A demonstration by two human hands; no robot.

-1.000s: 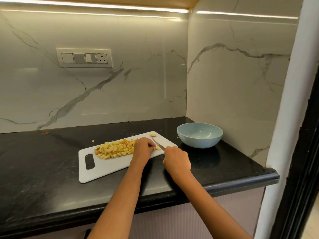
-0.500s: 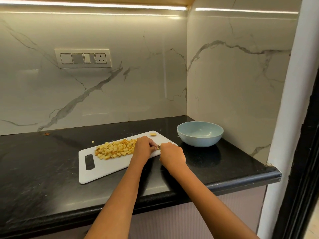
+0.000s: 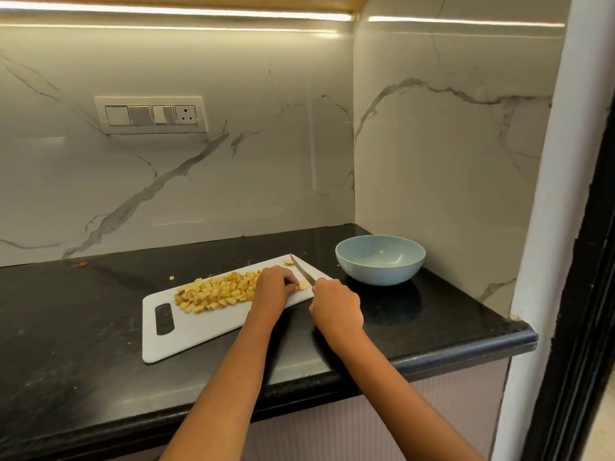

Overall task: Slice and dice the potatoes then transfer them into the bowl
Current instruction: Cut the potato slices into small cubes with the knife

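Head view: our hands hide the cut.
Right hand (image 3: 336,302) fingers clamp a knife (image 3: 302,269), handle hidden; left hand (image 3: 274,287) fingers pinch a potato piece (image 3: 304,285) on the white board (image 3: 199,331); glossy bowl (image 3: 380,259) beside.

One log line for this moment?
phase: dicing | left hand: holds potato piece | right hand: grips knife | bowl: empty

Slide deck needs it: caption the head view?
Left hand steadies potato piece; right hand holds knife over cutting board.
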